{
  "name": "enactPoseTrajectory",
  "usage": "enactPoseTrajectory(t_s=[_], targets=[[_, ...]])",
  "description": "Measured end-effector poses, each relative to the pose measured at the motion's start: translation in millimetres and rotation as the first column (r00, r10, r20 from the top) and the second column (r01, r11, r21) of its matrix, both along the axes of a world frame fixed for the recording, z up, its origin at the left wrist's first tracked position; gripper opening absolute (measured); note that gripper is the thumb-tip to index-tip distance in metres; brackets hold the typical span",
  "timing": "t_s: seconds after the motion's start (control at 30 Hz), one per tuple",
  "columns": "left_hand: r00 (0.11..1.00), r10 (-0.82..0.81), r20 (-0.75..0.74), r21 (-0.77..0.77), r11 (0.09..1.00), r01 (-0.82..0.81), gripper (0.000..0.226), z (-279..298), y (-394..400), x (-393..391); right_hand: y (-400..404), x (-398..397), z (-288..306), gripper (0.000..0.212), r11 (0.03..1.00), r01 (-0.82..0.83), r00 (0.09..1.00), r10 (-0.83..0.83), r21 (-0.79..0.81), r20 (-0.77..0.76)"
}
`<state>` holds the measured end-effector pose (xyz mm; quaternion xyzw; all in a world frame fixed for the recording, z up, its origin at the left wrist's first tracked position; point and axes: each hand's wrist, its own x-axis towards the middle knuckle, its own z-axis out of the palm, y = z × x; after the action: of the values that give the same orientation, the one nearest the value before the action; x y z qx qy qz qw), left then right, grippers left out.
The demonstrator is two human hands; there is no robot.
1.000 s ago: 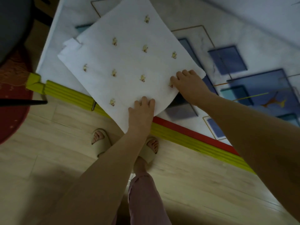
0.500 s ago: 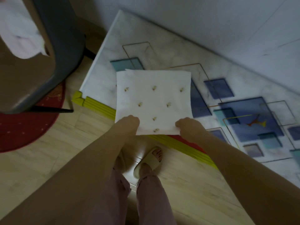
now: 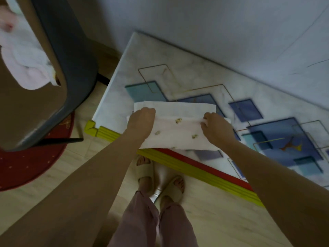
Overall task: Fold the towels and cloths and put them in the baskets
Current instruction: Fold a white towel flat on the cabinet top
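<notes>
White cotton, dotted with small yellow motifs: a cloth (image 3: 178, 125) lies half-folded at the near edge of a marble-patterned table (image 3: 178, 75), its near flap lifted over toward twelve o'clock. The left hand (image 3: 141, 120) grips the flap's nine o'clock end, fingers curled over the fabric; the right hand (image 3: 216, 127) pinches the three o'clock end. The far layer rests flat on the table, while the near part overhangs the yellow edge guard (image 3: 114, 135).

The fold looks unfinished. The likely fault from here is a skewed crease: the two ends seem unevenly advanced, so the edges may not meet. The overhang could also drag the cloth floorwards if either grip loosens.

At ten o'clock, more pale towels (image 3: 26, 56) sit heaped on a chair (image 3: 74, 65). No basket is visible.
</notes>
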<state>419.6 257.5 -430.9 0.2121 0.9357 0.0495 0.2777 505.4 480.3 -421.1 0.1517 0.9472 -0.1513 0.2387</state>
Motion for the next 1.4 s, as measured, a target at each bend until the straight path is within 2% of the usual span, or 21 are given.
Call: enactPoseTrajectory(t_s=[0.13,0.23,0.33,0.6,0.7,0.77,0.83,0.93,1.03,1.1,1.17,1.27,1.4], targets=[[0.999,0.043,-0.034,0.07,0.997,-0.04,0.025,-25.3,2.1,-26.4,-4.7,-21.6,-27.7,0.022,0.997,0.056,0.994,-0.05,0.06,-0.097],[0.996,0.086,0.011,0.082,0.993,-0.087,0.029,-44.6,1.0,-39.3,-6.1,-33.0,-48.6,0.028,0.995,0.057,0.994,-0.048,0.081,-0.102],[0.996,0.086,-0.024,0.102,0.991,-0.083,0.021,-60.5,2.5,-49.1,-4.4,-43.2,-66.8,0.034,0.994,0.04,0.99,-0.025,0.106,-0.141],[0.991,0.075,-0.111,0.101,0.993,-0.064,0.02,-84.8,8.0,-61.3,-8.8,-58.4,-93.7,0.031,0.977,0.097,0.991,-0.076,0.192,-0.112],[0.98,0.095,-0.176,0.138,0.988,-0.071,0.023,-88.1,10.3,-66.5,-11.6,-60.6,-98.7,0.032,0.959,0.161,0.977,-0.121,0.231,-0.177],[0.95,0.131,-0.283,0.151,0.984,-0.091,0.031,-91.1,8.2,-68.4,-15.7,-57.6,-100.2,0.041,0.956,0.197,0.951,-0.133,0.216,-0.279],[0.907,0.158,-0.391,0.211,0.974,-0.078,0.041,-95.2,2.4,-64.0,-21.6,-49.8,-104.4,0.048,0.974,0.14,0.941,-0.075,0.176,-0.329],[0.896,0.011,-0.444,0.238,0.965,0.107,0.048,-113.5,-3.5,-40.0,-32.0,-35.8,-117.8,0.054,0.988,-0.079,0.956,0.112,0.131,-0.273],[0.942,-0.148,-0.303,0.134,0.971,0.196,0.056,-133.9,1.9,-17.5,-43.4,-30.8,-138.2,0.059,0.975,-0.205,0.949,0.221,0.089,-0.227],[0.95,-0.179,-0.257,0.085,0.975,0.207,0.062,-150.4,1.3,-12.0,-46.5,-31.7,-152.0,0.061,0.971,-0.224,0.947,0.237,0.08,-0.217],[0.942,-0.192,-0.274,0.072,0.973,0.22,0.065,-161.7,-5.1,-16.2,-40.1,-32.0,-162.9,0.062,0.977,-0.195,0.955,0.21,0.092,-0.208],[0.932,-0.213,-0.294,0.056,0.969,0.239,0.07,-167.2,-13.0,-24.9,-19.4,-27.6,-169.9,0.063,0.99,-0.048,0.973,0.077,0.133,-0.216],[0.973,-0.054,-0.225,0.01,0.998,0.057,0.077,-153.7,1.2,-22.5,-6.6,-22.6,-162.8,0.064,0.938,0.298,0.939,-0.256,0.174,-0.227]])
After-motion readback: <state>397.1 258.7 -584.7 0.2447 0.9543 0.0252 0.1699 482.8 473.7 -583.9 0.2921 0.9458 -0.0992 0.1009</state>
